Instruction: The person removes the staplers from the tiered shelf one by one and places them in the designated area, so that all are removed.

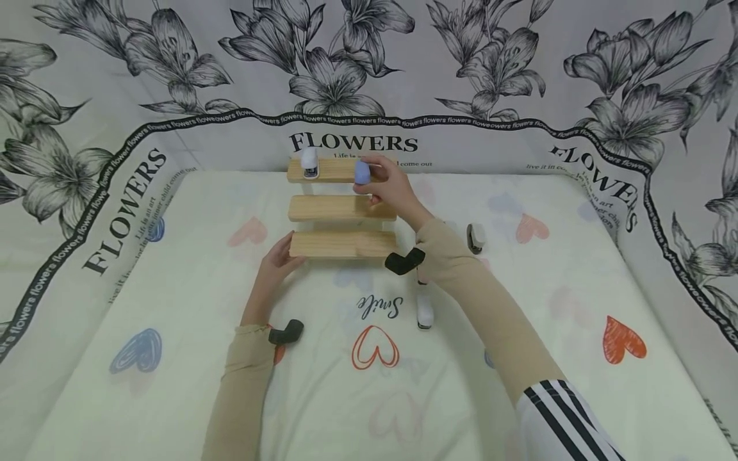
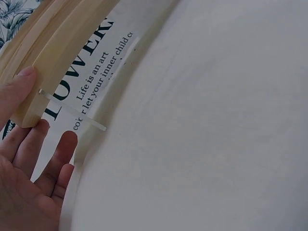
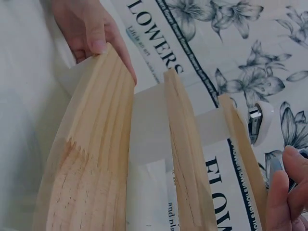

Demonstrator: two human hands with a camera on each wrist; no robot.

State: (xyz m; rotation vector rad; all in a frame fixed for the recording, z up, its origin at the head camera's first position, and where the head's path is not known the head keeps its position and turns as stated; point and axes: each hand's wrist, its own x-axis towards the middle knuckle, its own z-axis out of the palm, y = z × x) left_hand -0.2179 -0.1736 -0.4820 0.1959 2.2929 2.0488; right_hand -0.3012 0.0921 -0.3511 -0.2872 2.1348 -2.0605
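Note:
A stepped rack of three wooden shelves stands on the cloth, its lowest board (image 1: 343, 244) nearest me and clear side pieces between the levels. My left hand (image 1: 278, 261) grips the left end of that board, thumb on top and fingers below. On the left of the top shelf (image 1: 334, 171) stands a white mini stapler (image 1: 309, 163). Between thumb and fingers, my right hand (image 1: 398, 192) pinches a small blue-purple stapler (image 1: 362, 173) at the right part of the top shelf. Whether it touches the wood I cannot tell. The middle shelf (image 1: 328, 208) lies below that hand.
Right of the rack a pale stapler (image 1: 475, 238) with a dark edge lies on the cloth. A white stapler (image 1: 425, 308) lies beside my right forearm, with a partly hidden pinkish item (image 1: 423, 276) above it. Behind the rack rises a flower-printed cloth (image 1: 369, 70).

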